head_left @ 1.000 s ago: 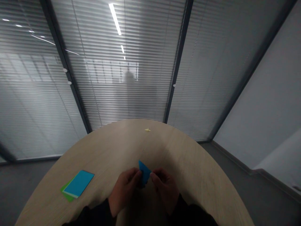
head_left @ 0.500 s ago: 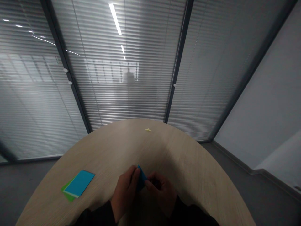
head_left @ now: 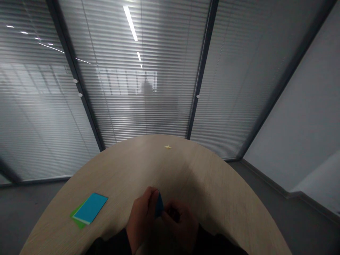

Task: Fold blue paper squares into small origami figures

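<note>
My left hand (head_left: 142, 216) and my right hand (head_left: 180, 226) meet low at the near side of the table, both pinching a folded piece of blue paper (head_left: 159, 206). Most of that paper is hidden between my fingers, and only a narrow blue strip shows. To the left of my hands lies a light-blue paper sheet (head_left: 90, 208) on top of a green paper sheet (head_left: 76, 219), whose corner sticks out below it. A tiny folded yellow paper piece (head_left: 168, 147) lies near the table's far edge.
The rounded wood-grain table (head_left: 217, 198) ends in a curved edge, with a grey floor (head_left: 29, 212) beyond it. Glass walls with slatted blinds (head_left: 138, 106) stand behind, and a blurred figure (head_left: 147, 86) shows through them. A pale wall (head_left: 292, 124) rises at right.
The blue paper has been folded narrower and is now mostly hidden, no longer a wide triangle. My hands have closed in around it. The sheets on the table have not moved.
</note>
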The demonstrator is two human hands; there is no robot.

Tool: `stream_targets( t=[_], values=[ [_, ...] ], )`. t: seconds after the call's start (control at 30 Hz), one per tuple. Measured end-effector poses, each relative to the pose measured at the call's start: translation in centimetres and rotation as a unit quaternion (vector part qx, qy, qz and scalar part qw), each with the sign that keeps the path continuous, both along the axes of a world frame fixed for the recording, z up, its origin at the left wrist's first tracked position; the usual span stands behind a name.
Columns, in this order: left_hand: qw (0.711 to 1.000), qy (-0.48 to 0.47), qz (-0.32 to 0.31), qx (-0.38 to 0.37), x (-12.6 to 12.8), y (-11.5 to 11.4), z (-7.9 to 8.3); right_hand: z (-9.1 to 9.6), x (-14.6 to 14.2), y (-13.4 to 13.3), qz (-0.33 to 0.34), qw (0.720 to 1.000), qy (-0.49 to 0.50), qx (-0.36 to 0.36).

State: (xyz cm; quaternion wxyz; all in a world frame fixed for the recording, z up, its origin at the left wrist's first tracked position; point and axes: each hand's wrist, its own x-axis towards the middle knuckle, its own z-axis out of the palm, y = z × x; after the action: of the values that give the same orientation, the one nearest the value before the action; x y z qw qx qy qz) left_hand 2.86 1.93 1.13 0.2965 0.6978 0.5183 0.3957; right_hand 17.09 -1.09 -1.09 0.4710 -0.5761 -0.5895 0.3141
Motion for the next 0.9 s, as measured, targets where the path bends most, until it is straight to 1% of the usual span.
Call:
stream_targets(
  t=[0.07,0.17,0.3,0.33,0.4,0.43,0.47,0.5,0.6,0.67,0.73,0.8,0.83,0.9],
  values=[
    [1.0,0.001,-0.007,0.0,0.0,-0.1,0.1,0.0,-0.1,-0.1,0.007,1.0,-0.015,-0.003],
    [1.0,-0.008,-0.011,0.004,0.0,-0.2,0.2,-0.2,-0.5,-0.3,-0.004,1.0,-0.021,-0.005],
    [1.0,-0.009,-0.019,0.015,-0.2,0.1,0.3,-0.6,-0.5,-0.2,-0.071,0.997,-0.036,-0.002],
    [1.0,-0.005,-0.018,0.016,-0.2,0.2,0.2,-0.6,-0.4,-0.2,-0.054,0.998,-0.038,0.007],
    [1.0,0.005,-0.018,0.014,-0.3,0.3,0.3,-0.5,0.1,0.0,0.05,0.998,-0.045,-0.003],
    [1.0,0.007,-0.02,0.012,-0.3,0.3,0.3,-0.4,0.3,0.0,0.053,0.997,-0.049,0.0],
    [1.0,0.007,-0.022,0.011,-0.4,0.3,0.3,-0.3,0.4,0.0,0.03,0.998,-0.05,0.003],
    [1.0,0.004,-0.025,0.009,-0.3,0.3,0.3,-0.2,0.5,0.0,0.044,0.998,-0.052,-0.002],
    [1.0,-0.009,-0.025,0.005,-0.3,0.3,0.4,-0.1,0.3,-0.1,0.057,0.997,-0.04,-0.013],
    [0.999,-0.018,-0.028,-0.001,-0.4,0.4,0.3,-0.1,0.1,-0.2,0.016,0.999,-0.027,-0.027],
    [0.999,-0.021,-0.039,-0.01,-0.5,0.6,0.2,-0.2,0.1,-0.1,-0.064,0.997,-0.013,-0.032],
    [0.998,-0.015,-0.05,-0.02,-0.6,0.8,0.1,-0.2,0.3,0.1,-0.007,0.998,-0.008,-0.062],
    [0.998,-0.011,-0.053,-0.022,-0.7,0.8,0.0,-0.1,0.5,0.2,0.016,0.998,-0.003,-0.061],
    [0.998,-0.003,-0.057,-0.02,-0.7,0.9,0.0,-0.1,0.9,0.5,0.041,0.998,0.005,-0.048]
  ],
)
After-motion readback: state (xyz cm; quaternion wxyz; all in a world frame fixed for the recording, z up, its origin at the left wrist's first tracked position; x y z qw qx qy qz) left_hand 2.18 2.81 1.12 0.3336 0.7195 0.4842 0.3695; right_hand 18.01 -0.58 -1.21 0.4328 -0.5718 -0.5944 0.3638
